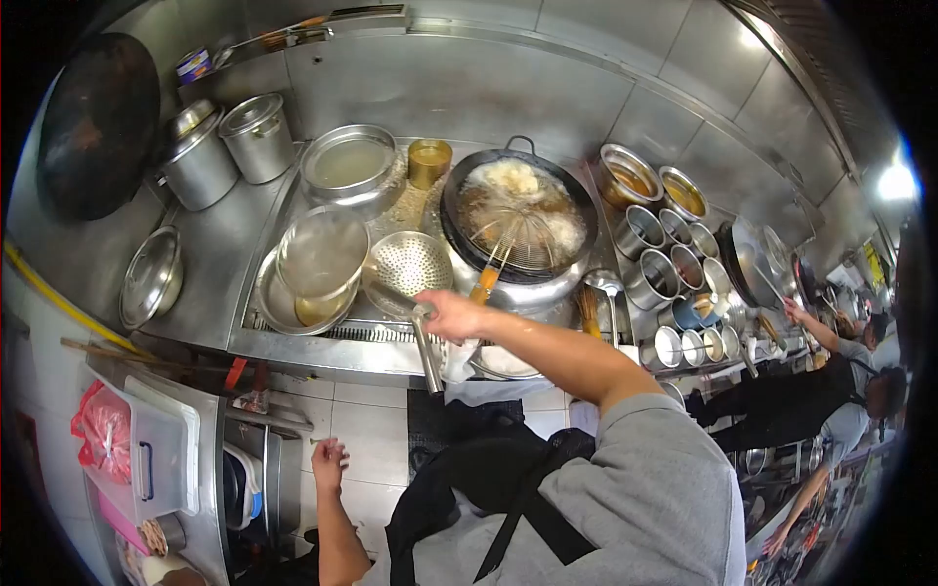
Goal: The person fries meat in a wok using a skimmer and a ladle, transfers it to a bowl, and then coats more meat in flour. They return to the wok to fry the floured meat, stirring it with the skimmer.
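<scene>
My right hand is closed around the upper part of the metal handle of a perforated strainer ladle. The handle hangs past the stove's front edge. Just beyond my hand, a wire skimmer with a wooden handle rests in a wok of bubbling oil. Pale food floats at the wok's far side. My left hand hangs low over the floor, fingers loosely bent and apart, with nothing visible in it.
Left of the strainer stand a round sieve over a basin and a pot of cloudy liquid. Several metal canisters line the right side. Another person works farther right. A plastic bin sits at lower left.
</scene>
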Motion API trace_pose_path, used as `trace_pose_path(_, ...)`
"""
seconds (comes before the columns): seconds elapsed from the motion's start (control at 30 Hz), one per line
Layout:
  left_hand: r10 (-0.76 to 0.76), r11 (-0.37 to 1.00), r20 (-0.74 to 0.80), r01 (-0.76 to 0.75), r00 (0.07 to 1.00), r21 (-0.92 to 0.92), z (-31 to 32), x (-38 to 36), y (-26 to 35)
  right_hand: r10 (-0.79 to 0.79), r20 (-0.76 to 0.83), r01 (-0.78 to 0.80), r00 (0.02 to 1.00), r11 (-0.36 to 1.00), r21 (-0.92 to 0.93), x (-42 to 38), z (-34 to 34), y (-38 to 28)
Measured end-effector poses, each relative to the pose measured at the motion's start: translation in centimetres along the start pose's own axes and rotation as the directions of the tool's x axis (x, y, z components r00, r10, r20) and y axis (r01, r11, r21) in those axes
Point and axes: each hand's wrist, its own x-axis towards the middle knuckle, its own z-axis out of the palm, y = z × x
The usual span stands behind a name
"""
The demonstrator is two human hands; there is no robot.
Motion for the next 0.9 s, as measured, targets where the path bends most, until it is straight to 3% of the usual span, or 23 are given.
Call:
trace_pose_path(0.07, 0.160, 0.984, 0.034, -0.157, 0.986, -0.081, 4.1, -0.6, 4.1, 0.003, -0.100, 0.016, 0.995, 0.982, 0.187, -3.7, -2.2, -0.6)
trace_pose_path(0.1, 0.200, 0.980, -0.001, -0.200, 0.980, 0.015, 1.9, 0.5, 9.5, -0.046, -0.170, 0.091, 0.984, 0.958, 0.270, -4.1, -2.6, -2.8)
trace_pose_path(0.17, 0.314, 0.949, 0.095, -0.316, 0.945, 0.004, 8.0, 0.3, 12.5, -0.118, -0.165, 0.168, 0.979, 0.926, 0.337, -8.2, -7.3, -1.3)
trace_pose_path(0.23, 0.379, 0.925, 0.207, -0.378, 0.902, -0.046, 14.0, -0.3, 16.1, -0.092, -0.329, 0.241, 0.940, 0.860, 0.449, -13.0, -10.6, -1.1)
trace_pose_path(0.3, 0.561, 0.776, 0.357, -0.625, 0.747, 0.088, 18.7, 1.4, 18.3, -0.148, -0.381, 0.342, 0.913, 0.787, 0.514, -16.2, -13.0, 1.7)
trace_pose_path(0.37, 0.639, 0.605, 0.447, -0.768, 0.626, 0.210, 24.2, -2.1, 23.8, -0.053, -0.448, 0.292, 0.893, 0.825, 0.483, -20.0, -14.0, 4.3)
trace_pose_path(0.43, 0.777, 0.239, 0.491, -0.906, 0.394, 0.348, 28.9, -0.3, 24.8, 0.071, -0.575, 0.141, 0.815, 0.939, 0.315, -22.6, -14.7, 8.4)
trace_pose_path(0.47, 0.777, 0.238, 0.492, -0.907, 0.393, 0.348, 30.6, 0.0, 25.4, 0.018, -0.652, 0.011, 0.758, 0.999, 0.040, -23.9, -14.4, 10.3)
trace_pose_path(0.5, 0.728, 0.235, 0.511, -0.866, 0.457, 0.441, 32.2, 0.1, 25.9, -0.063, -0.706, -0.141, 0.706, 0.963, -0.227, -25.1, -13.8, 11.7)
trace_pose_path(0.63, 0.567, 0.209, 0.561, -0.764, 0.604, 0.611, 34.1, 2.2, 25.9, 0.074, -0.722, -0.209, 0.688, 0.973, -0.099, -28.2, -11.2, 14.0)
trace_pose_path(0.7, 0.586, 0.161, 0.586, -0.789, 0.559, 0.592, 33.3, 3.4, 26.2, -0.017, -0.740, -0.283, 0.673, 0.918, -0.279, -28.2, -11.1, 17.4)
trace_pose_path(0.73, 0.554, 0.158, 0.576, -0.755, 0.601, 0.636, 32.7, 2.7, 27.7, 0.099, -0.744, -0.421, 0.661, 0.869, -0.259, -28.1, -11.6, 17.6)
trace_pose_path(0.77, 0.523, 0.153, 0.561, -0.719, 0.641, 0.678, 32.0, 2.0, 29.1, 0.104, -0.745, -0.424, 0.659, 0.870, -0.253, -28.0, -12.1, 17.6)
trace_pose_path(0.83, 0.510, 0.102, 0.559, -0.691, 0.654, 0.715, 30.8, -0.3, 32.4, 0.180, -0.771, -0.588, 0.611, 0.755, -0.290, -27.5, -13.0, 17.0)
trace_pose_path(0.9, 0.481, 0.041, 0.540, -0.634, 0.690, 0.773, 29.8, -2.4, 35.3, 0.125, -0.779, -0.561, 0.615, 0.764, -0.320, -27.0, -13.6, 17.3)
